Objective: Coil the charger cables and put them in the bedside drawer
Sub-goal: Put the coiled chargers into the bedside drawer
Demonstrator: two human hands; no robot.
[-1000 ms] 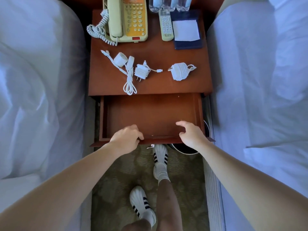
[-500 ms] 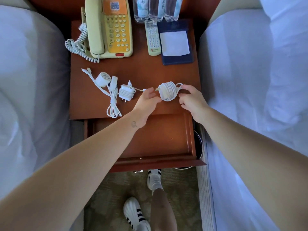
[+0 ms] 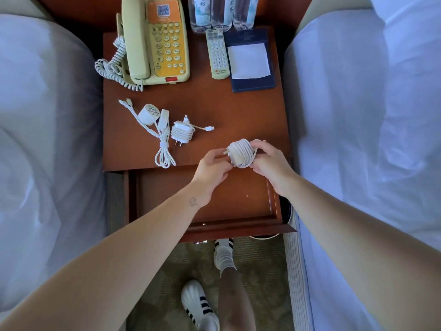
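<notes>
The wound charger [image 3: 241, 152], a white block with its cable wrapped tight round it, is off the wood and held between both hands, just above the front edge of the nightstand [image 3: 238, 108] and the back of the open drawer [image 3: 238, 226]. From my end I can see the left hand [image 3: 212, 167] pinching the plug end with its thumb and curled fingertips, the prongs pointing left. The right hand [image 3: 269, 163] has its fingers curled round the far side of the coil, where a small loop of cable pokes out above the knuckles. The drawer is pulled well out beneath the top, and both forearms cross over it. Two more chargers lie on the left half of the top. The second charger [image 3: 182, 134] is also wrapped, prongs toward me, with a short tail and connector trailing right. Just beside it the third charger [image 3: 149, 114], a round plug, sits against its cable [image 3: 164, 158], which is strapped into a long loop reaching the front edge. Along the back stand a telephone [image 3: 157, 41], a remote [image 3: 217, 54], a notepad [image 3: 250, 60] and water bottles [image 3: 220, 10]. A white-sheeted bed [image 3: 43, 139] flanks the nightstand on each side.
</notes>
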